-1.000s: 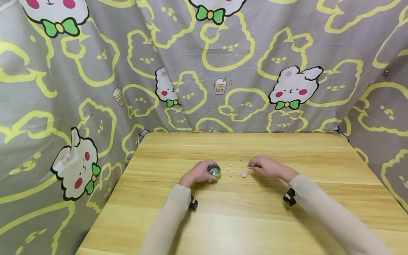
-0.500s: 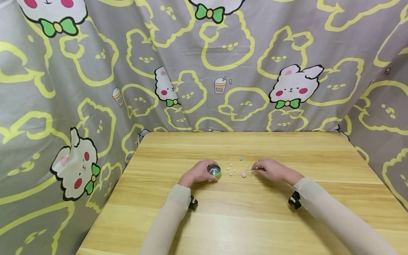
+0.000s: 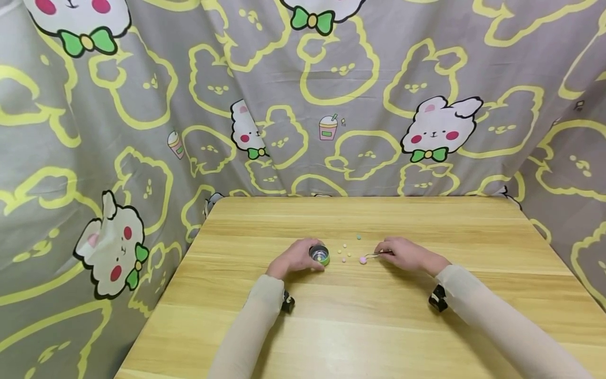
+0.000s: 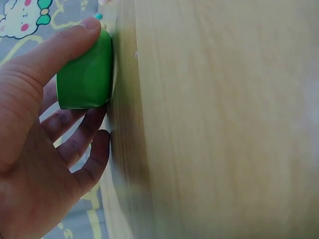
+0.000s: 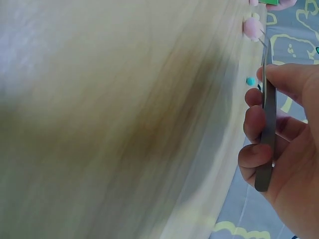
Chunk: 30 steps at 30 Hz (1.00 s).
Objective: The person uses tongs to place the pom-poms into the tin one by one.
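Two hands low on wooden table (image 3: 379,326). Left hand (image 3: 293,258) curls round small green round tin (image 3: 319,255), standing upright. Right hand (image 3: 404,252) pinches slim metal tweezers (image 3: 374,256), tips at pink ball (image 3: 363,260). Tiny pale beads (image 3: 344,253) lie scattered between tin and ball.

The right hand (image 5: 286,149) holds thin metal tweezers (image 5: 265,124) with curled fingers (image 5: 255,155). The tweezer tips touch a pink ball (image 5: 252,27) on the wooden bench (image 5: 114,114). A small teal bead (image 5: 250,80) lies near.
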Available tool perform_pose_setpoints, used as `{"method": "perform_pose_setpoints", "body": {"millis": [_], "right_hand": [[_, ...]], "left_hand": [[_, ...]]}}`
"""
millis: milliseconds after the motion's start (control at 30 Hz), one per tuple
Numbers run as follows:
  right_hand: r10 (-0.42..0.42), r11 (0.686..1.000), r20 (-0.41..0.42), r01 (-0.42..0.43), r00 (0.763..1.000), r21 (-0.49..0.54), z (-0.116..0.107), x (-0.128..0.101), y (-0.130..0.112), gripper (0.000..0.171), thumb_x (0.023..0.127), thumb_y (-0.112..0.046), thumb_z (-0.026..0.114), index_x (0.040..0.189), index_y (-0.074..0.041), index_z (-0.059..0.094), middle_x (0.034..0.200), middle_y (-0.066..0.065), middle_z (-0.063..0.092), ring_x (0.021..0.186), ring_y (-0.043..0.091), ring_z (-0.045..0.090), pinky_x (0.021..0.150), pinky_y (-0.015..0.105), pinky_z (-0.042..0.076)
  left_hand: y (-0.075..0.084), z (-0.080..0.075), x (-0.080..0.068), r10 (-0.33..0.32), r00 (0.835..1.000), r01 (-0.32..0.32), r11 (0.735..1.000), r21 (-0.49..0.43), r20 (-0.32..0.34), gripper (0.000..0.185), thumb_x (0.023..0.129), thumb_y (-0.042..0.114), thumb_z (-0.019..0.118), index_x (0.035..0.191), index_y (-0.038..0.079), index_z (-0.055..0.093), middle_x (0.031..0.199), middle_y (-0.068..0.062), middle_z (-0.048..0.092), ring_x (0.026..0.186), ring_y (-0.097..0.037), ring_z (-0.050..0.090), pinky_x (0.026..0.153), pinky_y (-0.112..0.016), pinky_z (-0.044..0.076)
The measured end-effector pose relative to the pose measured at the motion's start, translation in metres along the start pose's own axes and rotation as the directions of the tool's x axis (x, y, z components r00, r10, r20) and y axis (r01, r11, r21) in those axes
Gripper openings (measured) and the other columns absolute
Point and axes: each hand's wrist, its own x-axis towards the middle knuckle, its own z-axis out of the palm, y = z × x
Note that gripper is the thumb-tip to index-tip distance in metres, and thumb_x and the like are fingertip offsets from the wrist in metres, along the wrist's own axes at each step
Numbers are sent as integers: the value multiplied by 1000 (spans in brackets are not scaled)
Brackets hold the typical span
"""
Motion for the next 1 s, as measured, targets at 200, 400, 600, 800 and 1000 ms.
{"method": "perform_pose_setpoints", "body": {"millis": [200,400,600,800,1000], "right_hand": [[-26,999,-1,26,1000,-23,-1,2,-2,13,92,-10,60,102,-12,69,89,-6,58,76,8,52,66,31,45],[-43,998,2,43,999,-38,0,5,-2,12,91,-9,61,101,-11,69,88,-5,58,74,8,51,65,30,45],[-64,996,2,64,998,-67,3,6,0,11,91,-8,62,99,-11,68,87,-4,59,75,8,53,66,31,46],[-101,992,-14,100,995,-74,4,7,0,10,90,-5,62,97,-10,68,86,-3,59,77,10,56,68,34,49],[-97,994,-16,96,995,-60,4,5,0,11,91,-6,61,98,-11,68,87,-3,60,77,10,56,67,33,48]], "left_hand": [[-1,1,1,4,1000,-4,1000,14,-6,63,69,34,84,123,15,58,118,1,60,108,-16,54,95,-33,41],[-1,1,2,3,1000,-3,1000,15,-5,63,69,33,85,123,15,59,115,2,61,106,-15,54,94,-32,41],[-2,0,2,-1,1000,1,1000,7,0,63,69,33,85,123,15,59,114,2,61,105,-15,54,93,-32,41],[0,0,1,-6,1000,6,1000,6,2,63,70,32,85,124,15,58,114,2,61,105,-15,54,93,-32,41],[-2,1,1,-5,1000,5,1000,3,1,63,69,34,84,123,16,58,114,2,61,105,-15,54,92,-32,42]]}}
